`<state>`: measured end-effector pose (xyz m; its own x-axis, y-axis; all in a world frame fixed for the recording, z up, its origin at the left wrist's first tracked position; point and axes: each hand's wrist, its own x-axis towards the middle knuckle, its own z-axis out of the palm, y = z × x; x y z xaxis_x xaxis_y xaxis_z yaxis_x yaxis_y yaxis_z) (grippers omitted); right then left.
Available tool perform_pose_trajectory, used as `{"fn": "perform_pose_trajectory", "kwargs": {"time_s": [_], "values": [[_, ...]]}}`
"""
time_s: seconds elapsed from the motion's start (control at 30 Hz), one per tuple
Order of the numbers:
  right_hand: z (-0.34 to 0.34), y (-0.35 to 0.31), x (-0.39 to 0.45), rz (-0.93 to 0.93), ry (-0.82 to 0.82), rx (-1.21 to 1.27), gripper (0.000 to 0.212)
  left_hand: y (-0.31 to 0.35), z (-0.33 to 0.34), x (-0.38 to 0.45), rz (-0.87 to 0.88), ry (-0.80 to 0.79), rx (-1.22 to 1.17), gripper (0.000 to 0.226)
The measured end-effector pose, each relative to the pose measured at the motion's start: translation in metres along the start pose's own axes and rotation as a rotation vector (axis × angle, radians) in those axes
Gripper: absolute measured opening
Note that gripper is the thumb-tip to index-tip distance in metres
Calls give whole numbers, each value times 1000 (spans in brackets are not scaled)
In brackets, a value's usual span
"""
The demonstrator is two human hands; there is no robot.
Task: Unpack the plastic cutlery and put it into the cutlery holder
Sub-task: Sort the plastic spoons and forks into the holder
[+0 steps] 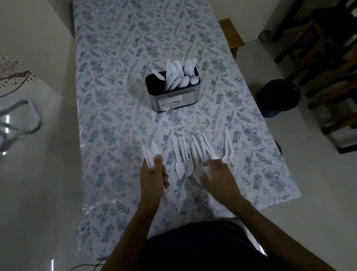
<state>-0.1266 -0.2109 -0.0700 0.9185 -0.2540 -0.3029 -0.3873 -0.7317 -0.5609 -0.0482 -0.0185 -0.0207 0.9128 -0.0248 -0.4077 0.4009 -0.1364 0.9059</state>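
Plastic cutlery point(187, 156) lies in a row near the table's near edge, handles pointing away toward the cutlery holder point(173, 91). Left hand point(153, 178) closed round several knives point(151, 152); right hand point(217, 175) half-curled over the row's right part, grasp unclear. Holder stands straight ahead, mid-table.

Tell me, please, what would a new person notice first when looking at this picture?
First, the row of white spoons lying on the flowered tablecloth, just in front of the person. The left hand grips a few white knives, while the right hand reaches into the row. Farther back stands the cutlery holder, already holding knives, spoons and forks.
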Motion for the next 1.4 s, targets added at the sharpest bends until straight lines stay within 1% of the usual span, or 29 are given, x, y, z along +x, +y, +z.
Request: {"fn": "perform_pose_trajectory", "kwargs": {"time_s": [0.1,0.17,0.2,0.27,0.37,0.4,0.43,0.47,0.57,0.67,0.73,0.8,0.93,1.0,1.07,1.13,1.2,1.33,1.4], "values": [[24,-11,-8,-263,6,-306,41,-3,3,1,-35,-19,-26,25],[36,-20,-7,-325,53,-379,37,-4,3,-1,-30,-32,-17,26],[40,-24,-7,-345,68,-403,36,-4,2,-3,-23,-37,-18,27],[45,-28,-5,-360,53,-444,42,-4,0,-6,-12,-40,-14,26],[41,-18,-2,-305,22,-463,66,-3,-4,-7,-26,-8,-7,23],[38,-14,-2,-265,3,-437,69,-3,-6,-6,-33,2,-6,22],[35,-8,-2,-239,-2,-405,66,-3,-7,-6,-37,10,-8,21],[32,1,-3,-234,29,-376,59,-3,-8,-6,-39,16,-14,21],[16,27,-3,-184,198,-263,36,-3,-9,-7,-40,22,-45,24],[-3,38,-5,-186,350,-155,24,-2,-6,-9,-45,7,-57,32],[-13,35,-7,-190,378,-102,22,0,-3,-10,-46,-11,-59,34],[-21,24,-9,-143,328,11,20,2,-1,-11,-24,-53,-60,30],[-35,-19,-7,6,74,415,25,1,4,-12,-46,-122,-36,27],[-36,-43,-14,-20,-75,524,33,2,9,-11,-88,-114,-182,24],[-28,-61,-24,-86,-196,525,59,6,13,-5,-198,-42,-435,21],[-18,-67,-32,-147,-224,482,83,12,12,5,-308,-5,-662,22],[-12,-70,-32,-161,-225,510,93,12,7,13,-365,-6,-779,24],[-11,-74,-27,-174,-226,539,100,11,6,9,-423,-24,-878,30],[-10,-74,-25,-165,-206,539,98,12,10,5,-451,-36,-927,32]]}}
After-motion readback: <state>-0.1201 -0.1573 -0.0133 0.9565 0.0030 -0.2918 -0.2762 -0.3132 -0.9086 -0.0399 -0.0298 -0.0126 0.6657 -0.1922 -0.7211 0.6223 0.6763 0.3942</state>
